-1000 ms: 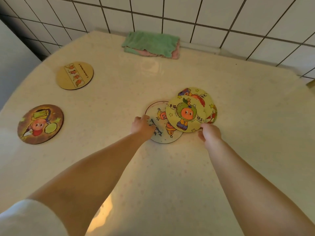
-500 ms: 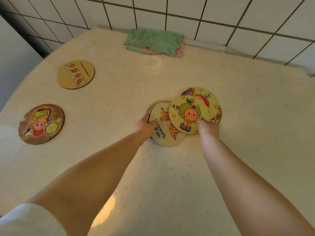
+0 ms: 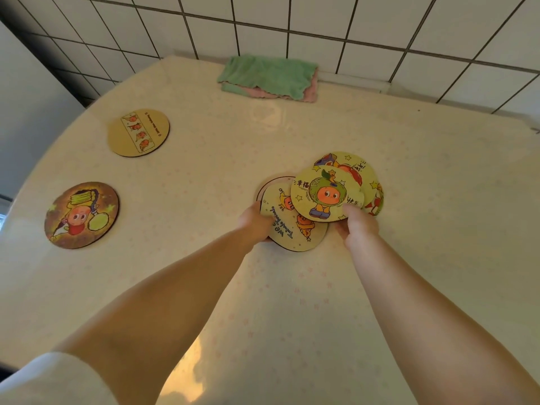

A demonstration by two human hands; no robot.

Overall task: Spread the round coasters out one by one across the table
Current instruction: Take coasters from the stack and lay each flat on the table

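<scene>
Two round cork-edged coasters already lie apart on the left of the cream, faintly star-patterned tabletop: a tan coaster with a strip of four small orange figures toward the far left, and a dark brown coaster with a red-clothed cartoon figure nearer the left edge. They sit well apart from each other and from the pile.

The rest are fanned in an overlapping pile at the table's middle. Topmost is a yellow coaster with an orange-faced figure in a green hood. It overlaps a pale yellow coaster with blue handwriting at the near left and a yellow coaster with a red shape and stars at the far right. A sliver of white, dark-rimmed coaster shows at the pile's left edge, and another edge peeks out at the right.

The left hand is curled at the near-left rim of the handwriting coaster, fingers tucked at its edge and hidden; a pinch looks likely, though the grip cannot be told for certain. The right hand pinches the near-right rim of the green-hood coaster, thumb on top, remaining fingers beneath and out of sight.

A folded green cloth over a pink one lies at the table's far edge against the white tiled wall. A white sleeve shows at the lower left.
</scene>
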